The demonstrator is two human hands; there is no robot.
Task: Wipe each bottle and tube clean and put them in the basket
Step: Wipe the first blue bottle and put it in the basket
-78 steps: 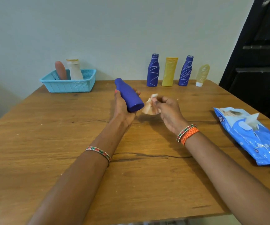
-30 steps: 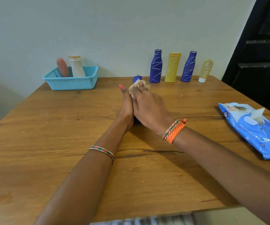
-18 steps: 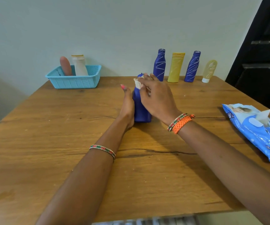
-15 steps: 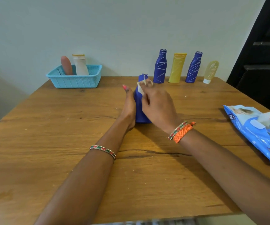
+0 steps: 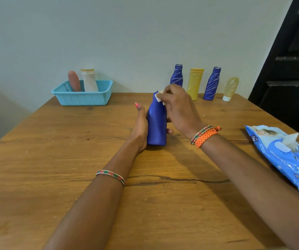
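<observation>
Wiping a blue bottle (image 5: 156, 123) at the middle of a wooden table (image 5: 55, 168), a person pinches a small white wipe (image 5: 159, 97) against the bottle's upper part with the curled fingers of the right hand (image 5: 179, 109). The left hand (image 5: 140, 129) wraps around the bottle's lower body, thumb up and fingertips showing on the bottle's right side, holding it upright with its base on the table. Behind the bottle, along the wall, stand a patterned blue bottle (image 5: 177, 76), a yellow tube (image 5: 195, 83), a second patterned blue bottle (image 5: 212, 83) and a pale tube (image 5: 230, 89) resting on its white cap. Behind and to the left of the bottle sits a turquoise basket (image 5: 83, 99) holding a pink bottle (image 5: 74, 81) and a white bottle (image 5: 89, 81). A blue pack of wipes (image 5: 285, 159) lies to the bottle's right.
</observation>
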